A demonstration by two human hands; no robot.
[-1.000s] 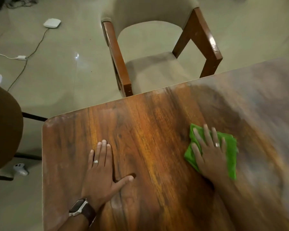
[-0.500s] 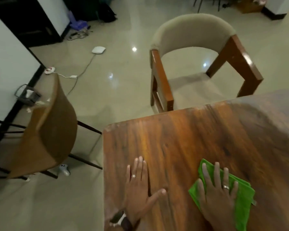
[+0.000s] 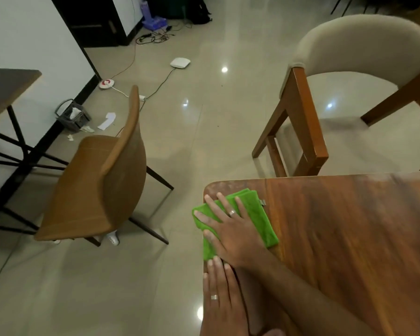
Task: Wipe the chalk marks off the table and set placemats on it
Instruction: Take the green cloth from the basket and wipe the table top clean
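Here the right hand (image 3: 235, 232), fingers (image 3: 224, 202) spread flat, presses a folded, fuzzy green cloth (image 3: 257, 214) onto the glossy wooden bench's (image 3: 349, 238) rounded left corner, its long axis along that edge, while the left hand (image 3: 220, 297) rests flat just behind, fingers straight.

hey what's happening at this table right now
A person is wiping a wooden table. Their right hand presses a folded green cloth flat at the table's left corner, part of it hanging over the edge. Their left hand rests flat on the tabletop just behind it. No placemats are in view.
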